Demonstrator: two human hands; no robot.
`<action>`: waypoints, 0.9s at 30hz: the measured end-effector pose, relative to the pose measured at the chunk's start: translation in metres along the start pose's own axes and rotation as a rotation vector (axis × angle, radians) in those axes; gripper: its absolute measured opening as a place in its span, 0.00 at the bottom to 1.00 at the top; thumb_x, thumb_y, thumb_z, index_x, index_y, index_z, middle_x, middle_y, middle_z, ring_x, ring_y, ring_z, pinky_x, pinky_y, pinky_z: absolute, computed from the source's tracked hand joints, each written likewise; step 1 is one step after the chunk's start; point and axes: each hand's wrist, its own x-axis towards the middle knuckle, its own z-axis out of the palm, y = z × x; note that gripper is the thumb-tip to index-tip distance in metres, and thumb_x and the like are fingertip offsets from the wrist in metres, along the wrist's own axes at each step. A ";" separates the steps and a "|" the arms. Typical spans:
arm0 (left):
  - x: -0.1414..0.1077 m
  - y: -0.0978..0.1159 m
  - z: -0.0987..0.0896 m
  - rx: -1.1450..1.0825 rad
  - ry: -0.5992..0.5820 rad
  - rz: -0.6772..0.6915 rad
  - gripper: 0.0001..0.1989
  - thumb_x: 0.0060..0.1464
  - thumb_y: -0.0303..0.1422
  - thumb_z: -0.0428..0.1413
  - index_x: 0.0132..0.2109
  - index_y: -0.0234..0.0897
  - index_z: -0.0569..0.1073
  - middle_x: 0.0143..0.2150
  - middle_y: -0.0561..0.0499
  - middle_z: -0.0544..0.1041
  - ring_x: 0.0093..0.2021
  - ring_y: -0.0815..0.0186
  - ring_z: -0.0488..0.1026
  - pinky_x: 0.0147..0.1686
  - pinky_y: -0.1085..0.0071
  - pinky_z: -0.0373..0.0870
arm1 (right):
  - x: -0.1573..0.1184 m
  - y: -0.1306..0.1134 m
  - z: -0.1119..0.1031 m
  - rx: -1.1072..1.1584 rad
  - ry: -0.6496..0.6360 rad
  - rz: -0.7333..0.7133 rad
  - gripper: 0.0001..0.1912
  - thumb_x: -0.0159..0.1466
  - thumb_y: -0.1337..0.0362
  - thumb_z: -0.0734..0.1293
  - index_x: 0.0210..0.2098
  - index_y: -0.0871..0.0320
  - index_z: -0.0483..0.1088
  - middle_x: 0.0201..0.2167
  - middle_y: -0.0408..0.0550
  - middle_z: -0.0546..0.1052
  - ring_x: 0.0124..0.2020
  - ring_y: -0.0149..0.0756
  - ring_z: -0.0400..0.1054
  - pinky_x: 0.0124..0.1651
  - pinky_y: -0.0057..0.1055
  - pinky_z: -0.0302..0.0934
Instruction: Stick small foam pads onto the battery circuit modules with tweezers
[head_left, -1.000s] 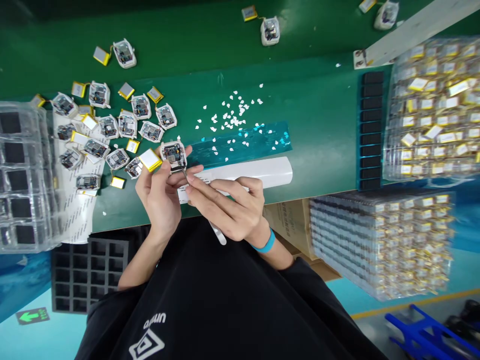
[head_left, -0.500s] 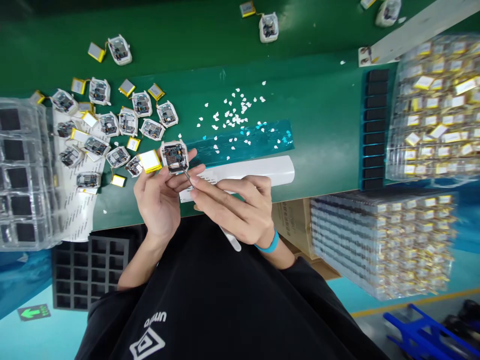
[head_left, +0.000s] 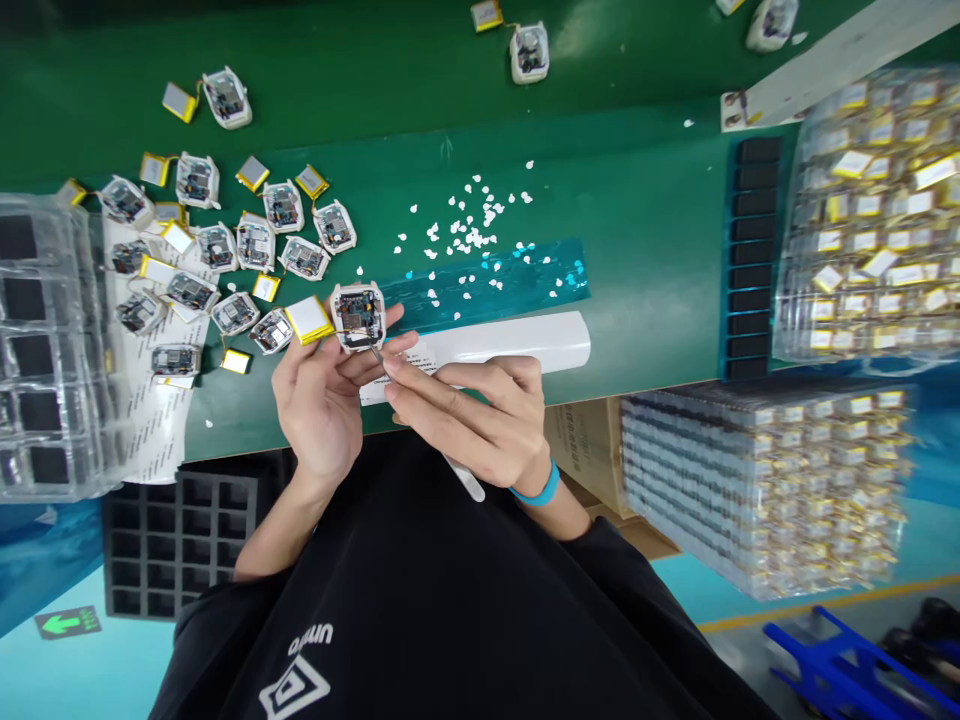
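My left hand (head_left: 322, 405) holds a white watch case (head_left: 358, 316) with its circuit board facing up. A yellow-edged battery (head_left: 309, 320), wired to the case, rests at that hand's thumb and fingers. Metal tweezers (head_left: 466, 478) are pinched in my right hand (head_left: 484, 415), and their tip touches the lower edge of the case's inside. Left of my hands lie several similar open cases (head_left: 305, 259) with batteries attached by wires. Small white stickers (head_left: 472, 238) are scattered on the green table beyond my hands.
A white roll of sheet (head_left: 517, 342) lies just beyond my right hand. Clear trays (head_left: 52, 350) stand at the left table edge. A row of black blocks (head_left: 752, 250) and battery-filled trays (head_left: 862, 230) are at the right, above stacked trays (head_left: 765, 490). A black grid tray (head_left: 180, 540) sits below left.
The watch case, its battery and my left hand have shifted slightly to the right. Two workpieces at the table's far side have moved a little left. My right hand still grips the tweezers.
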 end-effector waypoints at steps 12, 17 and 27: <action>0.001 -0.008 0.000 0.053 0.005 0.074 0.05 0.61 0.34 0.70 0.42 0.39 0.85 0.41 0.49 0.89 0.43 0.55 0.89 0.48 0.60 0.89 | -0.005 -0.005 0.004 0.163 0.031 0.197 0.11 0.73 0.72 0.72 0.50 0.51 0.82 0.51 0.41 0.89 0.40 0.33 0.78 0.43 0.37 0.67; 0.000 -0.003 -0.001 0.033 -0.024 0.044 0.07 0.60 0.35 0.71 0.40 0.37 0.83 0.41 0.47 0.90 0.38 0.58 0.89 0.41 0.67 0.88 | -0.004 0.000 0.001 0.172 0.005 0.167 0.11 0.74 0.70 0.71 0.50 0.49 0.83 0.49 0.40 0.90 0.38 0.33 0.77 0.42 0.37 0.65; 0.016 -0.006 -0.017 0.216 -0.165 -0.054 0.21 0.58 0.46 0.73 0.47 0.38 0.78 0.35 0.47 0.87 0.41 0.51 0.90 0.44 0.57 0.90 | -0.020 0.014 0.002 0.364 0.203 0.354 0.22 0.75 0.69 0.69 0.66 0.47 0.76 0.46 0.45 0.90 0.33 0.37 0.77 0.37 0.39 0.69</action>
